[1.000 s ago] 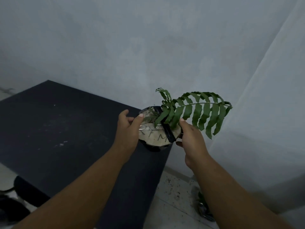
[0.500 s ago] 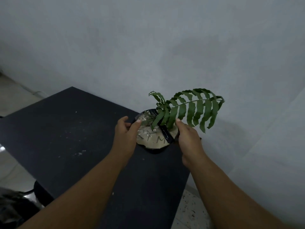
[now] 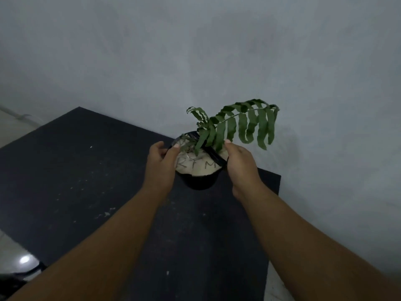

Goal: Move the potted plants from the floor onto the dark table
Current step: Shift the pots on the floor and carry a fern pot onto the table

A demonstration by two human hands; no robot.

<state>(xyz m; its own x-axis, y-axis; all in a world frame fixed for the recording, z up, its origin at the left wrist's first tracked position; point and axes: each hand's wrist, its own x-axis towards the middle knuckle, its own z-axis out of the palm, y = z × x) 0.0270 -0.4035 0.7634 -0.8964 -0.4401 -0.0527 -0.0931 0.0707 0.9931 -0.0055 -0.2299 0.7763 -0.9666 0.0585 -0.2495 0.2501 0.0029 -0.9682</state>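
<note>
A potted plant (image 3: 199,170) in a black pot, with a pale cover marked with letters and a green fern frond (image 3: 245,124) leaning right, is over the far right part of the dark table (image 3: 76,181). My left hand (image 3: 161,164) grips the pot's left rim. My right hand (image 3: 240,164) grips its right rim. Whether the pot's base touches the tabletop I cannot tell.
A grey wall (image 3: 195,51) stands close behind the table. The table's right edge (image 3: 274,213) is just right of the pot, with pale floor (image 3: 275,287) below. Something dark (image 3: 13,281) lies at the lower left beside the table.
Both hands have carried the pot from the table's right corner farther in over the tabletop. The view has shifted so that more of the table shows.
</note>
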